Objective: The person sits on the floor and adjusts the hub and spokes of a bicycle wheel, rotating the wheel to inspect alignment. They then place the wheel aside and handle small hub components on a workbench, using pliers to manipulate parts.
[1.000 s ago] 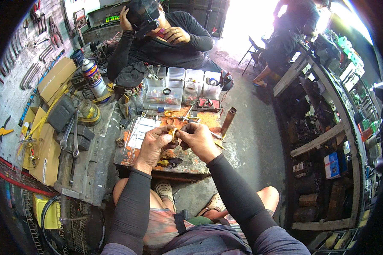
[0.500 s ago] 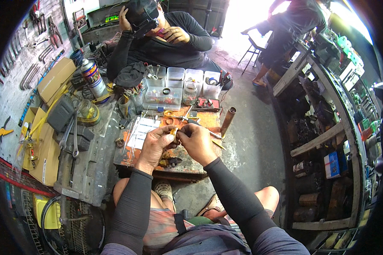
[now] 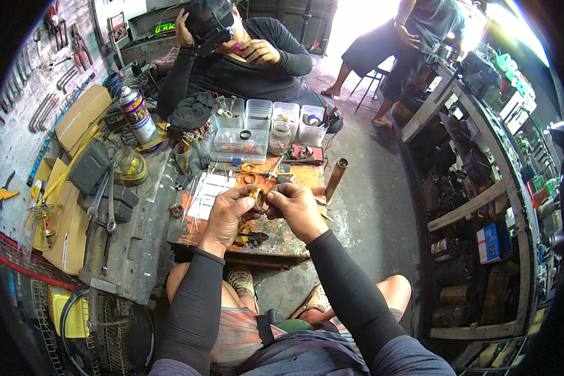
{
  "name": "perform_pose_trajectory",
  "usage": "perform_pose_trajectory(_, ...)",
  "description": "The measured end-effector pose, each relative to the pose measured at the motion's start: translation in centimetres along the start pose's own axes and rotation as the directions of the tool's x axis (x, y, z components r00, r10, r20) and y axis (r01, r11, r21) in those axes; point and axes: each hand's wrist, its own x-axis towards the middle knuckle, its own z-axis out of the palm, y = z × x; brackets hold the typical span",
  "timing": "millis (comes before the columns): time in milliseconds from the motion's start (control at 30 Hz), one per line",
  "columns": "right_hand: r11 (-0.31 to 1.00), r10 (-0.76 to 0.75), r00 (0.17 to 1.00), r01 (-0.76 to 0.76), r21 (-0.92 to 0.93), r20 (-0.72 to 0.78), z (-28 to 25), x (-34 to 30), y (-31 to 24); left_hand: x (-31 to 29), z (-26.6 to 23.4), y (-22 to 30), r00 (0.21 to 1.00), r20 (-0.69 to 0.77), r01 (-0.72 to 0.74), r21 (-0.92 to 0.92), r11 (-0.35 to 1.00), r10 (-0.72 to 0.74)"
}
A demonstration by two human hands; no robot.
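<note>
My left hand (image 3: 222,219) is closed in a pinch on a brass-coloured ring (image 3: 260,199), held upright above the small worktable (image 3: 282,243). Just to its right, my right hand (image 3: 299,212) has thumb and fingers pressed together at the ring's edge; whatever they pinch is too small to make out. Pliers with yellow handles and dark jaws (image 3: 255,239) lie below my hands. Beyond them are two more rings, a copper-brown one (image 3: 249,179) and a yellowish one (image 3: 249,167), beside a thin metal tool (image 3: 266,174). A white sheet (image 3: 212,193) lies left of my left hand, with thin rods on it.
Clear plastic boxes (image 3: 239,150) and a glass jar (image 3: 279,135) line the table's far side. A copper-coloured tube (image 3: 336,178) stands at the right. Wrenches (image 3: 111,203) and a spray can (image 3: 138,116) are on the left bench. Two people are beyond; a wooden shelf (image 3: 470,207) stands right.
My right hand has shifted slightly right, off the ring's face, and the ring's opening now shows more. The person at the back right has turned and stepped a leg outward.
</note>
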Motion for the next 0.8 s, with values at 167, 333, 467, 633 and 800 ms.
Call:
perform_pose_trajectory(167,0.976,0.079,0.994,-0.092,0.199,0.075,-1.1,0.0,1.5,0.2,0.1,-0.1,1.000,-0.009,0.014,-0.004,1.000,-0.014)
perform_pose_trajectory(333,0.980,0.079,0.994,-0.092,0.179,0.079,-1.2,-0.1,1.8,0.2,0.1,-0.3,1.000,-0.005,0.007,-0.011,1.000,-0.007)
perform_pose_trajectory(467,0.996,0.060,0.998,-0.061,0.059,0.026,-0.7,-0.2,1.3,0.1,-0.1,-0.2,0.999,-0.031,0.020,0.003,1.000,-0.020)
perform_pose_trajectory(633,0.965,-0.075,0.993,0.049,-0.256,-0.091,-1.8,1.4,2.9,-0.1,-0.5,0.5,0.997,-0.079,-0.008,-0.005,1.000,0.007)
perform_pose_trajectory(800,0.633,-0.310,0.951,0.215,-0.744,0.011,-2.2,3.2,5.4,-0.4,-2.4,0.5,0.993,-0.111,-0.031,-0.012,0.999,0.030)
